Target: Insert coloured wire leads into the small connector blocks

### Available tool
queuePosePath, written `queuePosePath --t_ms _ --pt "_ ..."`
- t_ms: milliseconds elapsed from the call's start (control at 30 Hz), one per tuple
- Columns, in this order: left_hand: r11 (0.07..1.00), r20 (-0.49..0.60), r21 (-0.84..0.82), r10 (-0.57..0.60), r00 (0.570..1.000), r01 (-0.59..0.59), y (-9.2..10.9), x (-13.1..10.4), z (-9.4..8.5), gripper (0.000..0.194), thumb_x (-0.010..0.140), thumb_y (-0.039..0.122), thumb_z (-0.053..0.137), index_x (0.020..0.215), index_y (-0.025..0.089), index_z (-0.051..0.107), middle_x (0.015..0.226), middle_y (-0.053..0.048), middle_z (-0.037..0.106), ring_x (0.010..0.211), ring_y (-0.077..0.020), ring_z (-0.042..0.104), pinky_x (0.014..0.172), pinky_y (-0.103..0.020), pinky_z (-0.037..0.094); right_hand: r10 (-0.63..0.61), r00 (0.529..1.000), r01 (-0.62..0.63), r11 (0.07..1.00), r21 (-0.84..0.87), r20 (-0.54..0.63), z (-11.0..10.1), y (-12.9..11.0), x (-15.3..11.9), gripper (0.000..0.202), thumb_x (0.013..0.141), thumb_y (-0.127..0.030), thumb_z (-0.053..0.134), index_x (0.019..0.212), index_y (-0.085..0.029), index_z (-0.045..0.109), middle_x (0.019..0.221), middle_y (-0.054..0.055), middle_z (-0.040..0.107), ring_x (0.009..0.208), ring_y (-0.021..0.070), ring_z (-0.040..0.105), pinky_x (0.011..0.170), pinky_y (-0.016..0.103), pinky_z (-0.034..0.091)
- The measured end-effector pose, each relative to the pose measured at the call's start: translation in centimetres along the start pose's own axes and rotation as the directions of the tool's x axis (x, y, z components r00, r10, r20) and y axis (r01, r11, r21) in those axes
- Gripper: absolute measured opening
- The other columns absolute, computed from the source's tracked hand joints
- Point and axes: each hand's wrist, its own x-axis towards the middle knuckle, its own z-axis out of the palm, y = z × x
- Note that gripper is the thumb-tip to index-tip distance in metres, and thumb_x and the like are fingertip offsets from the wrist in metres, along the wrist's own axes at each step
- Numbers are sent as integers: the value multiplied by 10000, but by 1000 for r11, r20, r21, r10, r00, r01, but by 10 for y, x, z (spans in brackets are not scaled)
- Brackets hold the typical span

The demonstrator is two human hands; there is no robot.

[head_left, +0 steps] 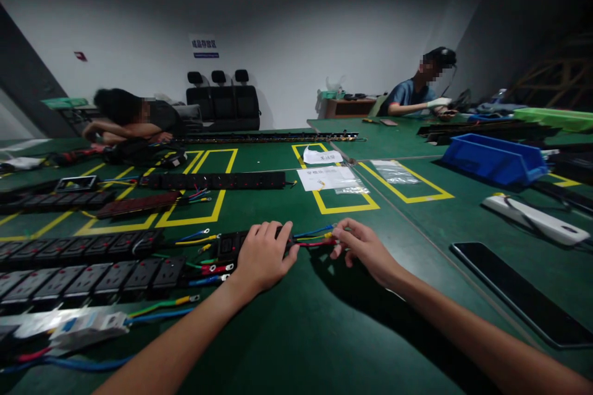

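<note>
My left hand (pixel 264 254) lies palm down on a small black socket module (pixel 230 244) on the green table, pressing it in place. Blue, yellow and red wires (pixel 311 237) run out of its right end. My right hand (pixel 360 247) pinches the ends of these wires near a yellow terminal. Just left of the module, rows of black socket strips (pixel 88 274) lie with coloured wire tails and ring terminals.
A long black panel (pixel 519 291) and a white power strip (pixel 537 220) lie at the right, a blue bin (pixel 493 159) behind them. Papers and plastic bags (pixel 330 178) sit in yellow floor-tape boxes. One person slumps at far left (pixel 134 120), another works at far right (pixel 417 95).
</note>
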Motion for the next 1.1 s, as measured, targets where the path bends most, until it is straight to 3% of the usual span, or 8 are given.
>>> queuePosePath --t_ms 200,400,500,600,667,833,933,1100 --pt "1000 -23 -11 7 1000 -7 0 0 2 506 1024 453 452 1405 143 578 1210 -138 660 1099 -304 597 941 -465 449 26 997 -20 996 87 -68 2 -1 -2 501 783 -600 728 1015 -243 464 727 -28 651 576 142 633 436 196 356" --pt "1000 -17 -8 6 1000 -7 1 0 1 502 1015 453 474 1400 150 584 1207 -139 661 1100 -307 601 939 -464 454 -49 998 51 997 57 -38 0 5 1 466 804 -562 704 1061 -250 472 614 -94 543 413 73 436 406 188 209" --pt "1000 -13 -6 6 1000 -6 1 0 0 497 1015 450 472 1395 151 588 1203 -140 663 1097 -307 603 937 -466 456 -75 997 76 997 23 -36 0 9 3 447 832 -572 664 1070 -244 475 625 -91 555 376 65 399 395 195 222" --pt "1000 -9 -5 4 1000 -4 1 0 0 503 1019 452 463 1399 147 587 1206 -141 664 1095 -310 604 935 -471 459 -93 994 86 989 -120 -50 -3 10 2 432 879 -600 577 1097 -241 475 744 -36 647 368 95 468 374 227 286" --pt "1000 -9 -4 6 1000 -6 1 0 0 505 1020 452 460 1402 147 584 1212 -142 665 1100 -311 604 938 -475 461 -180 981 151 942 -301 -70 -6 9 1 380 918 -564 535 1108 -237 500 849 11 689 435 121 548 425 260 376" --pt "1000 -6 -8 9 1000 -9 0 0 0 509 1024 458 451 1402 144 584 1222 -145 663 1105 -310 602 946 -478 463 -452 886 234 629 -741 -104 -17 6 2 240 930 -429 547 1057 -229 590 990 63 689 641 160 606 634 319 454" --pt "1000 -2 -15 5 1000 -5 0 0 -1 511 1024 457 451 1404 142 583 1222 -145 660 1108 -311 600 949 -478 461 -461 878 184 571 -800 -127 -21 7 5 240 942 -449 540 1002 -226 605 918 57 660 666 175 594 623 314 431" --pt "1000 -4 -22 4 1000 -5 1 0 -1 511 1024 459 450 1407 147 579 1221 -144 661 1103 -310 598 945 -472 455 -387 916 138 543 -828 -101 -24 11 10 247 935 -451 560 1053 -241 614 891 35 652 709 185 610 617 297 405"
